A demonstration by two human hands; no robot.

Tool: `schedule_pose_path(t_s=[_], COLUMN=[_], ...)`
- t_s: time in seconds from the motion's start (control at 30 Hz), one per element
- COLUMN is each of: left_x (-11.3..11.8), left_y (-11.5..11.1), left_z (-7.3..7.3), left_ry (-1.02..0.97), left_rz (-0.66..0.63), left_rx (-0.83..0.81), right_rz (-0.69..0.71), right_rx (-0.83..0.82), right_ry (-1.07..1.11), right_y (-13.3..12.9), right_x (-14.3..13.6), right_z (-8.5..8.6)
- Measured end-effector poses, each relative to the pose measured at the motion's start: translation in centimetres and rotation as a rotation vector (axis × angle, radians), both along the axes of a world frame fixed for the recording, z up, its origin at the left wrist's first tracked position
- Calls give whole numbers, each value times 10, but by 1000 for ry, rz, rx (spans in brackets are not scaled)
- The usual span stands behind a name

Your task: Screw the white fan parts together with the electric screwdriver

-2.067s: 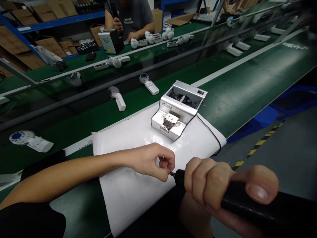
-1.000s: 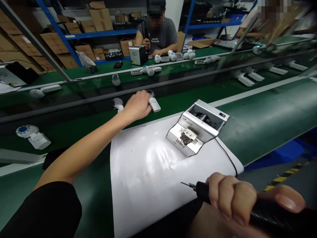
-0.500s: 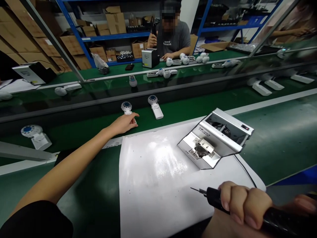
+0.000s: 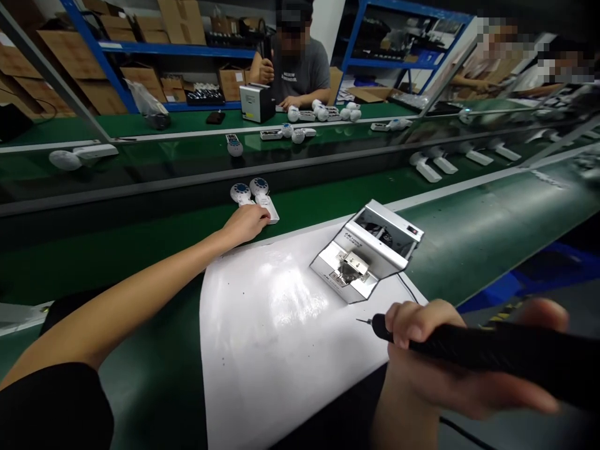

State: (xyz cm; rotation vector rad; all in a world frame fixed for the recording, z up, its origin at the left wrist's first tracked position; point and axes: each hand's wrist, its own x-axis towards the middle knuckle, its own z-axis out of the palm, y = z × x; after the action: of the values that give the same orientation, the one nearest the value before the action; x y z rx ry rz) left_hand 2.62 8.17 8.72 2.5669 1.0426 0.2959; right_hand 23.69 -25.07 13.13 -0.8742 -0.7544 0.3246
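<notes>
My left hand [image 4: 248,223] reaches over the green belt with its fingers closed around the lower part of a white round-headed device [image 4: 241,194]. Its fingertips touch the handle of a second white round-headed device [image 4: 267,205] lying right alongside. Both have a blue disc on the round head, and my hand covers much of the first one's handle. In my right hand [image 4: 422,350] is a black electric screwdriver [image 4: 469,344], its thin bit pointing left above the white sheet [image 4: 262,375]. A silver screw feeder [image 4: 363,253] sits on that sheet, left of and beyond my right hand.
More white devices [image 4: 426,167] lie along the belt [image 4: 328,194] to the right. Across the line, a person [image 4: 300,69] sits by another feeder box [image 4: 257,102] and a cluster of white devices. Blue shelves [image 4: 173,48] hold cartons behind. A metal post [image 4: 56,75] slants at left.
My left hand has brought the left device rightward, close against the other one. My right hand has turned the screwdriver flatter. The whole view has shifted to the right.
</notes>
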Motion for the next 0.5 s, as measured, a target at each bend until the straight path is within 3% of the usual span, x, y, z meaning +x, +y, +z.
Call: schedule_pose_path(t_s=[0.1, 0.27, 0.4, 0.5], left_x=[-11, -24, -23, -21], left_y=[-1, -5, -23, -55], left_z=[-2, 0, 7, 2], left_ry=[27, 26, -54, -95], left_rz=[17, 11, 38, -11], left_rx=[-10, -11, 2, -13], right_rz=[13, -1, -55, -62], right_rx=[110, 127, 197, 179], right_ry=[-45, -163, -201, -229], right_y=[18, 49, 84, 103], right_x=[-1, 4, 1, -7], right_z=[19, 36, 29, 13])
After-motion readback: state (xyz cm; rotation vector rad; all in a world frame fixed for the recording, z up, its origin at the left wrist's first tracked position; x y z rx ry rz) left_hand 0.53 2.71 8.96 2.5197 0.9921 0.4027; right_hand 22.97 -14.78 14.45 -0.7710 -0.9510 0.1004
